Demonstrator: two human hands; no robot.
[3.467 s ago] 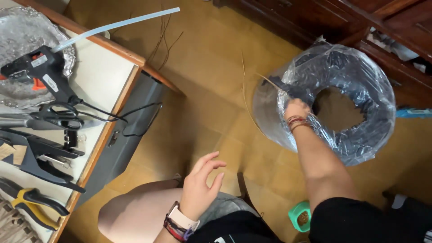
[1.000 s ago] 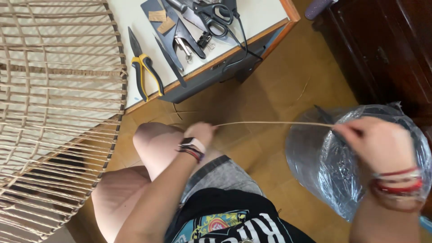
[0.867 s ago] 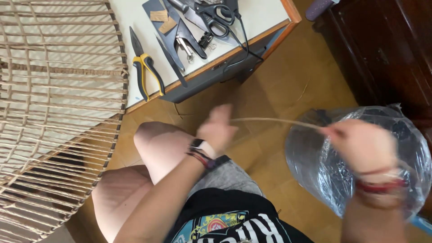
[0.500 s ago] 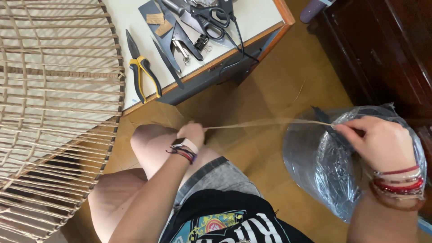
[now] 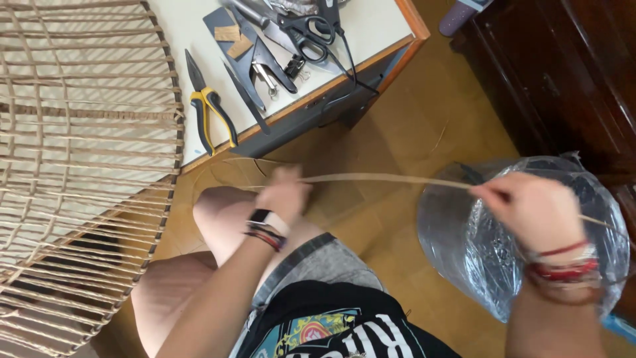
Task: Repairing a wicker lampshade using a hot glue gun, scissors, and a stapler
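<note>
one large woven cane frame [image 5: 79, 172], open ribs and cross strands, fills the left of the view and overlaps the near left edge of the surface [image 5: 371, 26].
one white surface with an orange rim, upper middle; tools lie flat on it in a loose row, within reach of the seated person.
one coil wrapped in clear plastic film [image 5: 490, 252], standing on the wooden floor [image 5: 411, 126] at the right, beside a dark wooden cabinet [image 5: 570, 73]; the film appears to keep the coil from springing loose.
one long thin cane strand [image 5: 384, 179], stretched near level between both hands, one end running on past the right hand over the coil.
right hand [image 5: 530, 209], closed in a pinch on the strand, above the coil.
left hand [image 5: 285, 192], blurred, closed about the strand above the bare knee; the two hands are well apart, so the strand is held taut and straight.
one pair of yellow-handled pliers [image 5: 209, 109], near the surface's near edge.
one pair of black scissors [image 5: 311, 30], toward the far edge, with other dark hand tools beside.
</note>
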